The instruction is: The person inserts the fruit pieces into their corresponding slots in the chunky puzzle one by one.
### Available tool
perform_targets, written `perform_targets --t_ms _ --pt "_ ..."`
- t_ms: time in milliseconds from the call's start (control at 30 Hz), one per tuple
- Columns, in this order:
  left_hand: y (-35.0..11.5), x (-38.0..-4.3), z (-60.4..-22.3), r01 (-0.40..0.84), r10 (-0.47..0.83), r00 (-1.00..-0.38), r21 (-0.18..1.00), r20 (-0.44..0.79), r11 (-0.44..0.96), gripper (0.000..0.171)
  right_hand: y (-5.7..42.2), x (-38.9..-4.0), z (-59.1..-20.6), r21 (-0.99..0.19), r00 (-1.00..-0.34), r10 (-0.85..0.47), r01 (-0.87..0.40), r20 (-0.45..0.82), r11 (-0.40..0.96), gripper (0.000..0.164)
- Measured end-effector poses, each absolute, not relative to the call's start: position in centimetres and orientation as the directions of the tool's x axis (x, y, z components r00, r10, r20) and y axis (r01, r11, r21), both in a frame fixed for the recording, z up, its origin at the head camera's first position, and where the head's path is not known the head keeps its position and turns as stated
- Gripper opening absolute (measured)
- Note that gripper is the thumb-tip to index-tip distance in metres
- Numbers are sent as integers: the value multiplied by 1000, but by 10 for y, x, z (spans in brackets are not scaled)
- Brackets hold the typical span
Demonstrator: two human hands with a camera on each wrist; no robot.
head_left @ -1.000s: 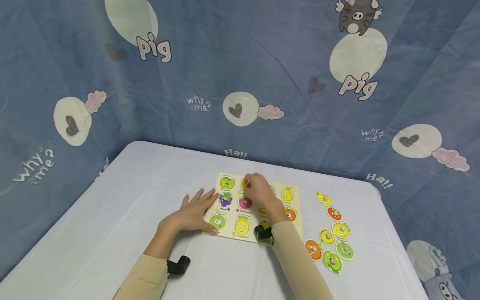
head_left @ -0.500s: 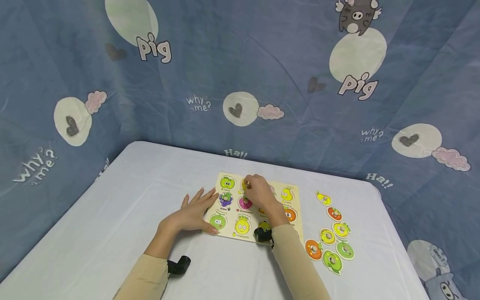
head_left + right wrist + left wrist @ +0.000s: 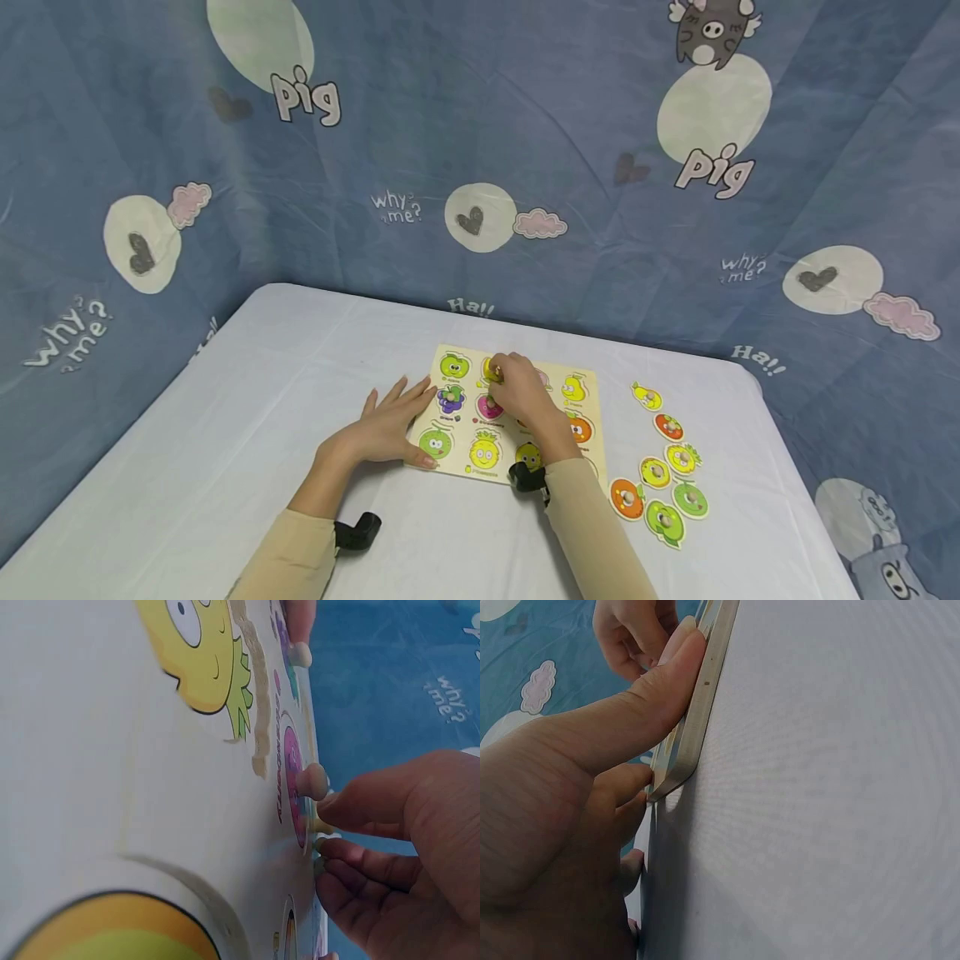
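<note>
A wooden fruit puzzle board (image 3: 461, 446) lies on the white table. My left hand (image 3: 382, 429) is spread at its left side, fingers straight, the thumb resting on the near-left corner; the left wrist view shows that thumb (image 3: 649, 705) on the board's edge. My right hand (image 3: 522, 392) is over the top row, thumb and fingertips pinching the small knob of a yellow piece (image 3: 489, 367), partly hidden by the fingers. Just below it sits a strawberry piece (image 3: 489, 407) with its wooden knob (image 3: 312, 781). A grape piece (image 3: 451, 399) sits to the left in its place.
Right of the board lie several loose knobbed pieces: a pear (image 3: 647, 397), a tomato (image 3: 668, 427), a pineapple (image 3: 682, 459), a round yellow fruit (image 3: 655, 472), an orange (image 3: 627, 498) and green fruits, including an apple (image 3: 664, 523). A blue printed curtain (image 3: 420, 133) hangs behind the table.
My right hand has shifted slightly right and towards me, uncovering more of the yellow piece. The left hand and the loose pieces have stayed put.
</note>
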State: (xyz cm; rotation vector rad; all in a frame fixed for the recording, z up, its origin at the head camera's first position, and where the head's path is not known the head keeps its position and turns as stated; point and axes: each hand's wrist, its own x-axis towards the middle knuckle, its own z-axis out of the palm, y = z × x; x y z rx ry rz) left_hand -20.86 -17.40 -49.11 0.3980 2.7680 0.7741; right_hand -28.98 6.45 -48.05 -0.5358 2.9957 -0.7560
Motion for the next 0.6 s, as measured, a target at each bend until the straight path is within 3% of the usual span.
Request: perform_targets --t_ms 600 --pt "-172 -208 -492 186 317 -935 544 -158 818 125 86 -282 -479 -546 -954 -286 -288 91 786 23"
